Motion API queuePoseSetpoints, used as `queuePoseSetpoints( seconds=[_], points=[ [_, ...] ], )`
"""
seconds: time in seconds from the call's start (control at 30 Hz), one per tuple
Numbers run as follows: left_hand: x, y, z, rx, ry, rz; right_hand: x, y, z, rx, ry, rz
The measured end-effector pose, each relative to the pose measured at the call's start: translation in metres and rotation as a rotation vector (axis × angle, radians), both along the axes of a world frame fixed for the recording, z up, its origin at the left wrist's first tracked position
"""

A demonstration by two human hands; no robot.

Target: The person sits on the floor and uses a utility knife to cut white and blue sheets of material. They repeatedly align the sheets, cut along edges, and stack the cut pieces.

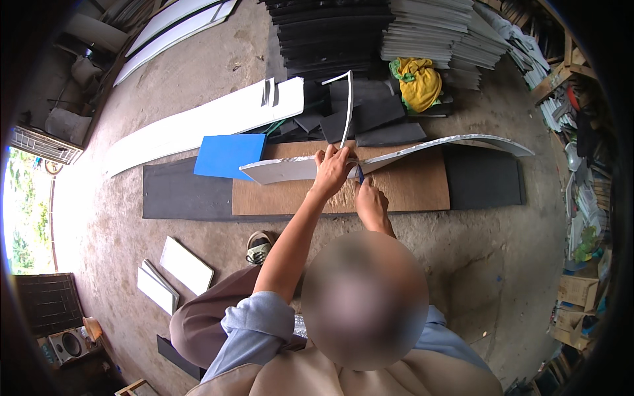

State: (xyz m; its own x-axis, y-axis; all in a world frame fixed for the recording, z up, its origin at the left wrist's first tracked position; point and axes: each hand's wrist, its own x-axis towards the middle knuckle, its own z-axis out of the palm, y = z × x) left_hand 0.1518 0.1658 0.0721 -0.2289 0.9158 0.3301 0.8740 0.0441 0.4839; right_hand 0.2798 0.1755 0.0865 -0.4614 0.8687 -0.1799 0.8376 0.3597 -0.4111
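A long grey-white foam sheet [281, 171] stands on its edge over a brown wooden board [409, 188], its right part curving upward. My left hand [333, 170] grips this sheet near its middle, fingers closed on the upper edge. A narrow white strip [349, 105] rises from beside that hand and bends over at its top. Close by on the right, my right hand [373, 203] is closed around a slim blue cutter [360, 174], which points at the sheet. The cutter's tip is hidden at the sheet.
Under the board lies a dark grey mat [188, 191]; a blue panel [228, 155] overlaps its left part. Behind are a long white sheet [198, 122], black offcuts [376, 115], a yellow cloth [421, 86] and a black sheet stack [333, 33]. White pieces [187, 265] lie near my shoe [259, 247].
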Motion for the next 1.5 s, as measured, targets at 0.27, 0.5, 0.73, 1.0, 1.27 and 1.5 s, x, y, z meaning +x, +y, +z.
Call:
queuePoseSetpoints(
  seconds=[0.27,0.5,0.73,1.0,1.27,1.5],
  points=[
    [0.0,-0.002,0.006,0.019,-0.002,0.012,0.004,-0.017,0.016,-0.019,0.0,-0.058],
    [0.002,0.004,0.012,-0.012,-0.065,0.048,-0.004,-0.014,-0.007,0.001,0.022,-0.075],
    [0.013,0.004,0.012,0.059,-0.08,0.073,-0.005,0.001,-0.038,0.059,0.116,-0.065],
    [0.003,0.005,0.011,0.023,-0.085,0.096,0.003,-0.021,-0.033,0.002,-0.009,-0.077],
    [0.009,0.01,0.017,0.0,-0.05,-0.002,-0.009,0.013,-0.078,0.068,0.015,-0.077],
    [0.003,0.008,0.002,-0.045,0.066,0.1,0.001,-0.014,-0.073,0.04,-0.113,-0.057]
  ],
)
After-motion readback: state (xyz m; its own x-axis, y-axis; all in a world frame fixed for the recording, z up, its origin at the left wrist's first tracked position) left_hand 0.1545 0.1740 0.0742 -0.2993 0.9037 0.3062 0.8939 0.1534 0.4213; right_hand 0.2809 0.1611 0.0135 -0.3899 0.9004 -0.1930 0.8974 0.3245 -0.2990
